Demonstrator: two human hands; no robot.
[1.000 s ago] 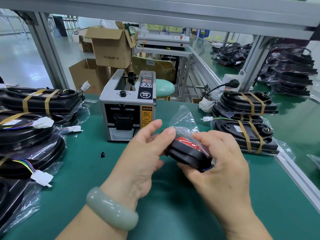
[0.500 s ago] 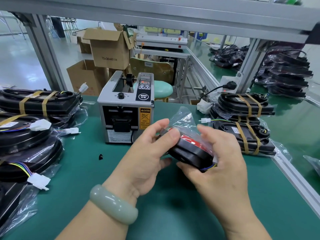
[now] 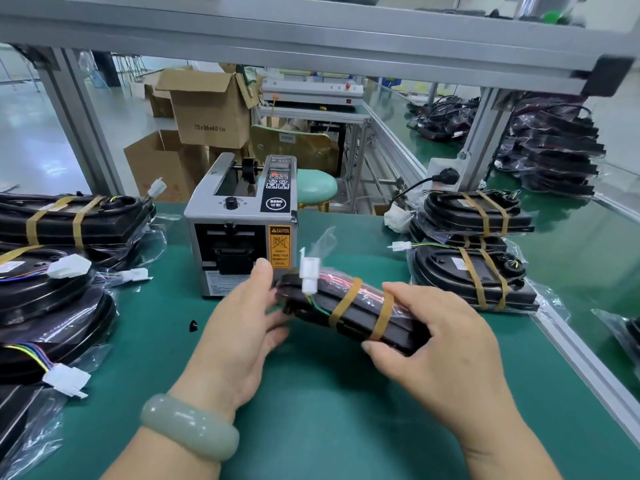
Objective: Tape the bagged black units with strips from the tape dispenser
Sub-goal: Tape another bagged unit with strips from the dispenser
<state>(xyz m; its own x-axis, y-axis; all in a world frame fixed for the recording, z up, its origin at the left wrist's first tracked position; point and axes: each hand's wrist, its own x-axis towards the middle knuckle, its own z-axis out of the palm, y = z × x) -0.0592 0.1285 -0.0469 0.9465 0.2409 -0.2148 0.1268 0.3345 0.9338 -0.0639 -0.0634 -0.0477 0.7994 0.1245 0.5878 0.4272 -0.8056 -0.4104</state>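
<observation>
Black bagged unit (image 3: 360,318) is lying crosswise, connector (image 3: 309,271) toward tape dispenser (image 3: 239,216); your left hand (image 3: 242,317), right hand (image 3: 440,334) are gripping its ends; underside hidden.

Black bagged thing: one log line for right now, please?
held: bagged black plastic unit | on it: two tan tape strips | left hand: grips left end | right hand: grips right end

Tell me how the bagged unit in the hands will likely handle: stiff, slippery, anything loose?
Likely stiff: the unit spans between the left hand and right hand without sagging. Probably slippery, as a glossy bag wraps it. The white connector on thin wires may flop about.
</observation>
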